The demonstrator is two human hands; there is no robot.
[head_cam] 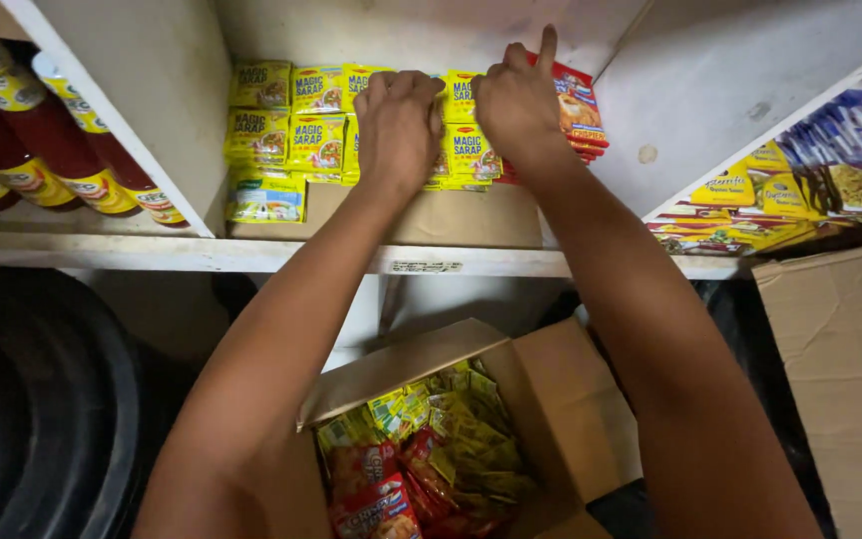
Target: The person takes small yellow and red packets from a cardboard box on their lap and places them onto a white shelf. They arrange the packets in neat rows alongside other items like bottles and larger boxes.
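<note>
Both my arms reach up into a white shelf compartment (471, 262). My left hand (398, 125) is curled over a row of yellow seasoning sachets (316, 125) stacked upright on a flat cardboard sheet (461, 218). My right hand (519, 100) presses on the sachets beside a pile of red packets (579, 105), with the index finger pointing up. What the fingers grip is hidden behind the hands. Below me an open cardboard box (551, 399) holds more yellow sachets (461, 429) and red packets (371, 499).
Red sauce bottles (62, 150) with yellow labels lie in the left compartment. Yellow, red and blue packets (800, 195) fill the right compartment. A dark round container (42, 399) sits lower left, another cardboard box (840, 379) at right.
</note>
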